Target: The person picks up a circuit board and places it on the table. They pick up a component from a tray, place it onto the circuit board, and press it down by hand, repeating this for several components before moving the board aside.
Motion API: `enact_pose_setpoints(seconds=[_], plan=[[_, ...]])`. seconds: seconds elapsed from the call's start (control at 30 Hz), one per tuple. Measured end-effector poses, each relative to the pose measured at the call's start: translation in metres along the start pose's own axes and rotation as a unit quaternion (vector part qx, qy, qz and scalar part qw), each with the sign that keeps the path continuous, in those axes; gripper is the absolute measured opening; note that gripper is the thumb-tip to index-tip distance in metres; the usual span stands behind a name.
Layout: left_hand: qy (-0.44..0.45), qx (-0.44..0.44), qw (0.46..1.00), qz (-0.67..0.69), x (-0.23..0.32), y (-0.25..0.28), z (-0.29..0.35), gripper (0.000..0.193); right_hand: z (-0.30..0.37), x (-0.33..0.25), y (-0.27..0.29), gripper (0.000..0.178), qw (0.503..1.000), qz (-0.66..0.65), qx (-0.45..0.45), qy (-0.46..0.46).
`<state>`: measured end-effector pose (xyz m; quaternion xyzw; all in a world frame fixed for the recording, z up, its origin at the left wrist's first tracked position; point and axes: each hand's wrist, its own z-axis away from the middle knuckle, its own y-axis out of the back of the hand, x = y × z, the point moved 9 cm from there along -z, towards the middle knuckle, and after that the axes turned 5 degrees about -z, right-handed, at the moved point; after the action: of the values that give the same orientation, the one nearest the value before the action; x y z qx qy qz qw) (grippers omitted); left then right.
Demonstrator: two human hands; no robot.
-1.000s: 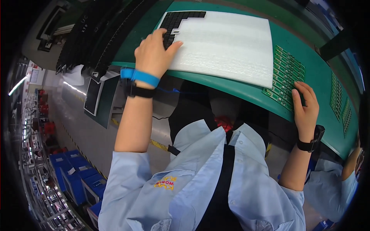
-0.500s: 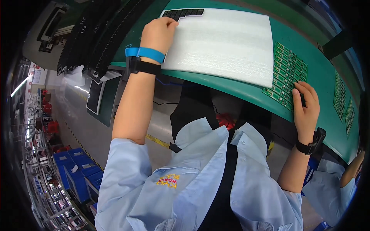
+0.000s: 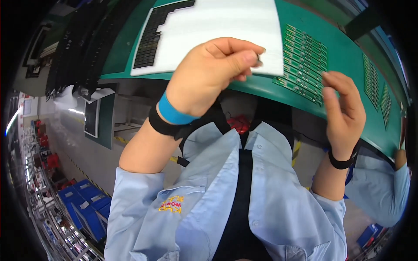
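My left hand (image 3: 209, 71) is pinched shut on a small dark piece (image 3: 259, 60), held over the near right part of a white foam sheet (image 3: 226, 26). Only an edge of that piece shows past the fingertips. Small black rectangular pieces (image 3: 148, 45) lie in tight rows along the sheet's left and far sides. Just right of the sheet lies a panel of green circuit boards (image 3: 305, 65), made up of several strips. My right hand (image 3: 346, 106) is beside the panel's right edge, thumb and fingers apart, with nothing visible between them.
A green mat (image 3: 344, 56) covers the table. More circuit board panels (image 3: 371, 80) lie farther right. A co-worker's blue sleeve (image 3: 379, 187) shows at the right. Black slotted racks (image 3: 93, 43) stand at the left, and blue boxes (image 3: 85, 202) sit on the floor.
My left hand has come from the sheet's far left corner towards the circuit board panel, with the small piece in its fingertips. My right hand has lifted off the panel's edge.
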<state>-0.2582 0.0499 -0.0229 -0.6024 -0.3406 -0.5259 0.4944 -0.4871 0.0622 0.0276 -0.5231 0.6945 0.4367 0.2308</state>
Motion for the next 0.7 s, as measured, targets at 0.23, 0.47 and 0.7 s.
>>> enact_pose_setpoints(seconds=[0.23, 0.47, 0.7], plan=[[-0.021, -0.023, 0.999, 0.012, -0.021, -0.054, 0.001, 0.027, 0.006, -0.046, -0.045, 0.028, 0.978, 0.059, -0.171, 0.100], [-0.017, -0.076, 0.997, -0.025, -0.032, -0.069, -0.005, 0.035, 0.009, -0.023, -0.039, 0.020, 0.976, 0.029, -0.211, 0.044], [-0.371, 0.047, 0.718, -0.586, 0.006, -0.090, 0.000, 0.038, -0.052, 0.051, 0.018, 0.016, 0.989, 0.062, -0.110, -0.082]])
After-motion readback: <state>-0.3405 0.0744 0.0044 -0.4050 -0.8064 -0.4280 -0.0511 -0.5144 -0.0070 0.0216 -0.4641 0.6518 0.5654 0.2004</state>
